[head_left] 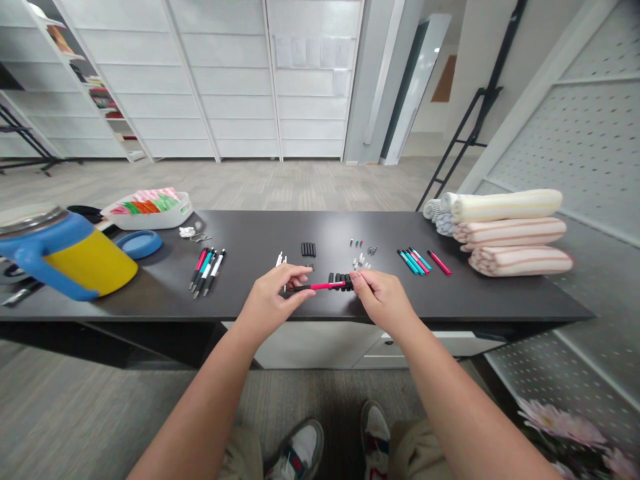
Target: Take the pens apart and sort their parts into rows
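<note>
A pen (329,286) with a pink-red barrel and a black grip lies level between my hands, just above the front of the table. My left hand (273,297) holds its black end between thumb and fingers. At the other end, my right hand (383,300) pinches the barrel, hiding its tip. Short black grips (340,277) lie in a row behind the pen, and another row of black grips (309,249) is farther back. Thin white refills (281,257) sit beyond my left hand. Small white parts (361,261) and metal springs or clips (371,251) lie beyond my right hand.
Several pens (207,272) lie left on the dark table (250,230). Teal and red barrels (416,261) are at right, beside rolled towels (515,232). A blue-yellow jug (85,257), a blue lid (139,245) and a white basket (177,215) stand far left.
</note>
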`<state>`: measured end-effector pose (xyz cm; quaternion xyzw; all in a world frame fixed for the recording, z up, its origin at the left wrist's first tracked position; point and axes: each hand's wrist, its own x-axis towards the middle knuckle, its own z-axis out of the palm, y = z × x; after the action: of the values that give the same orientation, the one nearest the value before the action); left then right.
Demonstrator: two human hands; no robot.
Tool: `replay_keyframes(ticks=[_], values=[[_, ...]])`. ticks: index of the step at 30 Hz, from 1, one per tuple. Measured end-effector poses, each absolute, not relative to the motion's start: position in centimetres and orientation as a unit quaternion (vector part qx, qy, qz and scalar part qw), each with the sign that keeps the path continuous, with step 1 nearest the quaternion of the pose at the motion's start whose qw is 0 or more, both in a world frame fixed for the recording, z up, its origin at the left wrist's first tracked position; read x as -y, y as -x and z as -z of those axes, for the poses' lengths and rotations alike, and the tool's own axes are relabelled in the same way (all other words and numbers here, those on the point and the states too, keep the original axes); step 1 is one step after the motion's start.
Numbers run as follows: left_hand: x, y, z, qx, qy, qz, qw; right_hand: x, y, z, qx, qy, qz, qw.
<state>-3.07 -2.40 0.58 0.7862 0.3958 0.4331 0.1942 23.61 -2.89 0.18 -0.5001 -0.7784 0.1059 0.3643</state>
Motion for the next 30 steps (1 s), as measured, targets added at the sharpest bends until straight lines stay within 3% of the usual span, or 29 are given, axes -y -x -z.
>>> replay_keyframes(ticks=[9,14,30], values=[[1.8,3.7,-0.4,-0.467,-0.704,-0.446,0.296,2.7,-23.9,-0.3,0.744,0.51,-0.135,0.41],[2.1,3.6,-1.1,-0.522,-0.7,-0.39,0.292,2.9,-23.7,-0.2,0.745,0.507,-0.114,0.418],[1.9,3.4,-1.0,-0.545,-0.637,-0.452,0.306,2.5,-23.6,0.3,0.719,0.514,-0.205,0.421]])
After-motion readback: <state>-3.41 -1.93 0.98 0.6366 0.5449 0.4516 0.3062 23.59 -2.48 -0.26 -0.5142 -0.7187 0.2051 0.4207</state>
